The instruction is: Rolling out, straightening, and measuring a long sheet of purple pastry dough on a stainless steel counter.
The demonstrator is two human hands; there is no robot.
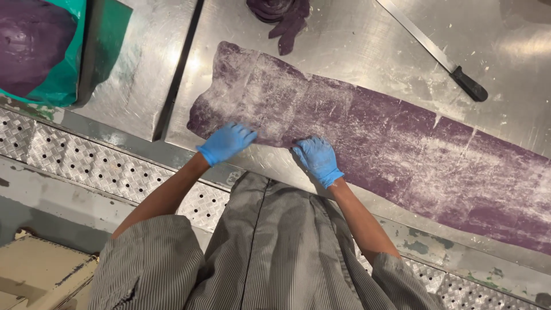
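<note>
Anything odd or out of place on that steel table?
Nothing badly off. The purple dough sheet lies flat but its left end is ragged and uneven. Both gloved hands, left hand and right hand, press its near edge. Scrap dough sits apart at the top; a long knife lies clear.

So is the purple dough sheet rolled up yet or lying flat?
Flat. The purple dough sheet lies spread along the steel table, floured, with the left hand and right hand at its near edge.
</note>
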